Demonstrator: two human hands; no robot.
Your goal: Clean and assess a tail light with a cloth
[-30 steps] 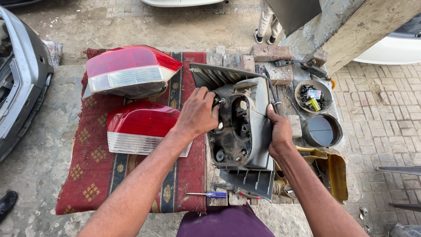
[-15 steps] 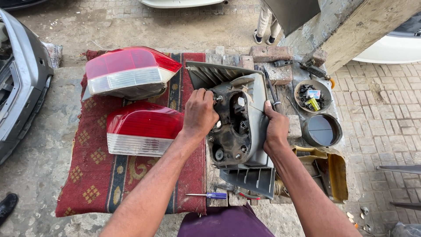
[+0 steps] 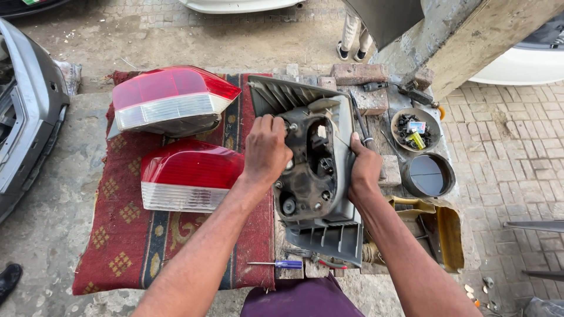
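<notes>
Now both hands' fingers grip mirror housing (image 3: 314, 176); tail lamps (image 3: 188, 170) beside, screwdriver (image 3: 276, 264) below.

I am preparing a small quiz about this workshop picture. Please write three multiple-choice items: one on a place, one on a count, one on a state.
1. Where does the blue-handled screwdriver lie?
A. in the round bowl
B. on the near edge of the rug
C. on a lamp

2. How many red tail lamps are on the rug?
A. one
B. two
C. four

3. What are the hands doing?
A. both grip the grey lamp housing
B. both rest empty
C. one holds a hammer

Answers: 1 B, it lies below the housing; 2 B, upper lamp and lower lamp; 3 A, left hand and right hand clasp the lamp housing.
</notes>
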